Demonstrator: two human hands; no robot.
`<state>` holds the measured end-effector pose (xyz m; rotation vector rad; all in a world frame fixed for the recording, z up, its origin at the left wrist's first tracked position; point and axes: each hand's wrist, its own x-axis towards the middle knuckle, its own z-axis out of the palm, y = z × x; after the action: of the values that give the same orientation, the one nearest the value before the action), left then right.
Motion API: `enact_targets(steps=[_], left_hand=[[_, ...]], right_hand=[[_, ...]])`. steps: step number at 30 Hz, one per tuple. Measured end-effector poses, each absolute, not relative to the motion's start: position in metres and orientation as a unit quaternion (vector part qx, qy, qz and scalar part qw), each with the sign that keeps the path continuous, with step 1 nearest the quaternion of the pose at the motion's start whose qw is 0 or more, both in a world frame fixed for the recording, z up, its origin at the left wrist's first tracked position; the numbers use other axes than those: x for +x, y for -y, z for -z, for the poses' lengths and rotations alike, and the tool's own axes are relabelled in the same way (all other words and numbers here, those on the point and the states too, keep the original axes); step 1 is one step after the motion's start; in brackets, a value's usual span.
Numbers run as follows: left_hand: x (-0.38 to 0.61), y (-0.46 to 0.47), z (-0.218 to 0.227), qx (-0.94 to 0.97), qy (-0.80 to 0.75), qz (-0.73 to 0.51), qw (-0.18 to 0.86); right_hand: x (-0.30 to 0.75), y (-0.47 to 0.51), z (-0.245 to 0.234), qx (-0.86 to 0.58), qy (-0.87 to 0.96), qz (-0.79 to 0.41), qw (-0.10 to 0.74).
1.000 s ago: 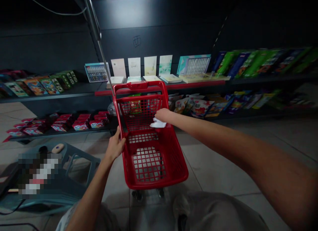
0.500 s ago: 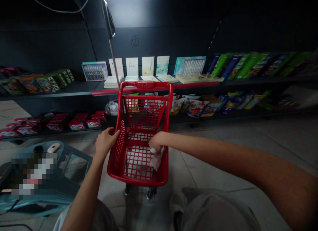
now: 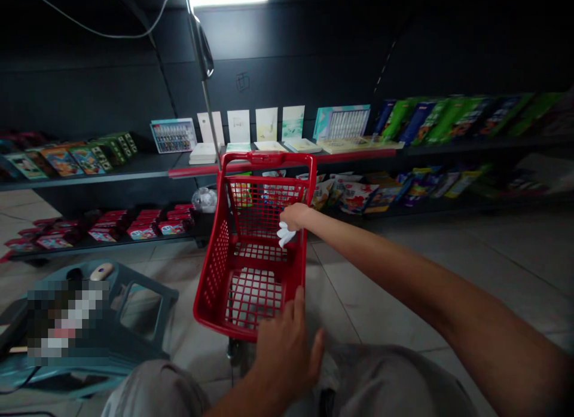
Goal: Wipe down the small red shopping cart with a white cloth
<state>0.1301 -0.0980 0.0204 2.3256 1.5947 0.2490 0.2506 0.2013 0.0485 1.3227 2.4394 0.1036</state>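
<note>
A red plastic shopping cart (image 3: 210,273) with a grid-patterned basket stands in front of me. In my right hand (image 3: 296,216) is a crumpled white tissue or cloth (image 3: 285,234), gripped in closed fingers at the upper right side of the basket. My left hand (image 3: 287,348) is over the basket's front right corner, back of the hand up, fingers apart and nothing in it. Whether its fingertips touch the rim I cannot tell.
Behind the cart, a dark shelf (image 3: 147,166) carries books, boxes and snack bags (image 3: 356,196). A metal pole (image 3: 208,106) rises beside the cart's handle. At left stands a grey-blue plastic stool (image 3: 134,273) with a pale computer mouse (image 3: 101,271) on top.
My left hand has left the basket's left side and come across to its front right corner. My right hand has lifted the white tissue or cloth from inside the basket towards its upper right side.
</note>
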Motion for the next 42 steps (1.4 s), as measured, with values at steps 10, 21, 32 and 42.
enact_targets(steps=[10,21,32,42], left_hand=[[0.099,0.075,-0.002,0.859,-0.5,-0.031,0.104],[0.06,0.06,-0.01,0.839,-0.533,-0.04,0.099],[0.024,0.029,-0.015,0.835,-0.54,-0.068,0.084],[-0.006,0.022,-0.024,0.836,-0.512,-0.108,0.165]], right_hand=[[0.323,-0.135,-0.043,0.5,-0.787,-0.061,-0.356],[0.283,-0.103,0.047,0.602,-0.52,0.271,-0.542],[0.209,0.005,0.075,0.51,-0.626,0.251,-0.534],[0.188,0.037,0.086,0.288,-0.879,0.122,-0.36]])
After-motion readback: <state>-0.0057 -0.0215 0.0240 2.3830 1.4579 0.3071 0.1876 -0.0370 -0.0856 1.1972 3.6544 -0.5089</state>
